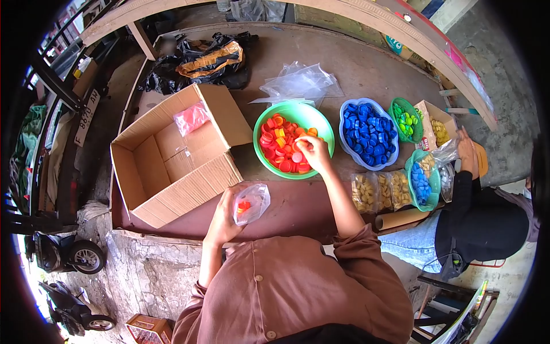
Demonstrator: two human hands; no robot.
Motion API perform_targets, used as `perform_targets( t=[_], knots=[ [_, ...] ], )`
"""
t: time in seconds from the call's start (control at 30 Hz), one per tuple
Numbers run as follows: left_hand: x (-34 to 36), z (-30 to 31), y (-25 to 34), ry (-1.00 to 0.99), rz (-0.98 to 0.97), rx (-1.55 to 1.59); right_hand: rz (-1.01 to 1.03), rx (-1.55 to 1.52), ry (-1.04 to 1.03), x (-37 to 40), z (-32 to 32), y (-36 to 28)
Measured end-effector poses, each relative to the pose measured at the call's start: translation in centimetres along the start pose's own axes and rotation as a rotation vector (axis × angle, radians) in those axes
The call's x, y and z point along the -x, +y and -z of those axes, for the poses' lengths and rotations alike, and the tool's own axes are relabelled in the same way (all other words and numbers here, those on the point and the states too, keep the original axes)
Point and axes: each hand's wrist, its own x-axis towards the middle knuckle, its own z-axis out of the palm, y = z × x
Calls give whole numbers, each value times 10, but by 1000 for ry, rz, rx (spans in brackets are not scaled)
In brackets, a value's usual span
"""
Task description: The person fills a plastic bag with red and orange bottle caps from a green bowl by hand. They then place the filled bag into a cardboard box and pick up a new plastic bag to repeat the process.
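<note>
My left hand [224, 217] is closed around a clear plastic bag [259, 202], its mouth spread open, with a few orange-red bottle caps [244, 206] inside. Over the right side of a light green basin [325, 127], my right hand [314, 153] pinches an orange bottle cap at its fingertips. Red, orange and some yellow bottle caps [281, 152] fill the basin. To the left stands an open cardboard box [189, 192] with a sealed bag of pinkish-red caps [192, 118] in it.
Right of the basin are a bowl of blue caps [369, 135], a basket of green caps [406, 121] and bags of tan caps [365, 192]. A co-worker's hand [468, 153] is at a plastic bag on the right. Black plastic [166, 74] and clear bags [303, 83] lie behind.
</note>
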Motion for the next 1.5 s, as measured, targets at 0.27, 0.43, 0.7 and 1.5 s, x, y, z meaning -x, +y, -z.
perform_targets(
  t=[0.27, 0.43, 0.7, 1.5],
  knots=[
    [-1, 0, 4, -12, -32, -14, 26, 254, 18, 6, 0, 10],
    [1, 0, 4, 1, -21, -11, -17, 79, -30, 9, 5, -27],
    [1, -5, -1, 6, -57, 1, 267, 172, -491, 56, -6, -157],
    [2, -3, -2, 21, -32, -3, 257, 74, -6, 43, -1, -97]
  ],
)
